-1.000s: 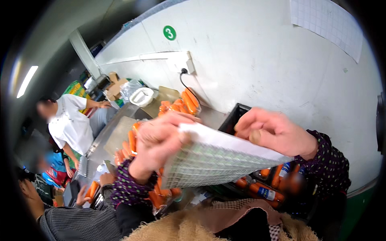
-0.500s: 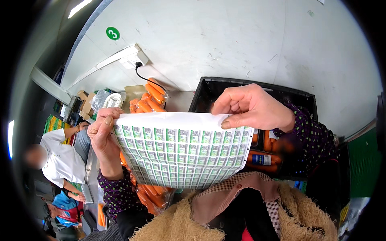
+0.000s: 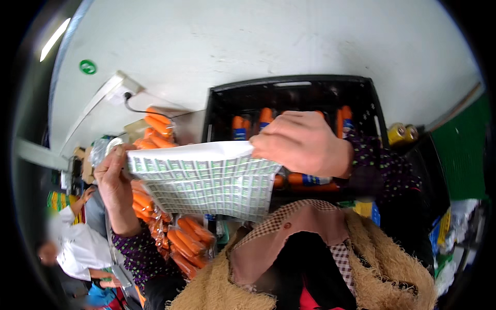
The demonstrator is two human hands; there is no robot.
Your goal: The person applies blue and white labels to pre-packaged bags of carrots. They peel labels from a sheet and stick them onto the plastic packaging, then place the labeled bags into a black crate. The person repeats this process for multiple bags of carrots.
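From where I stand, the sheet [image 3: 206,181] of small green-and-white labels hangs between the two hands, its longer visible side running left to right, its loose edge drooping near. The left hand [image 3: 112,173] pinches the far left corner; the right hand [image 3: 305,144] is closed on the far right one, fingertips partly tucked from view. That right hand is the nearer to the black crate [image 3: 294,80], hovering over its packed carrots [image 3: 310,179], while bagged carrots [image 3: 190,240] lie left of the crate, just beyond the sheet's near edge.
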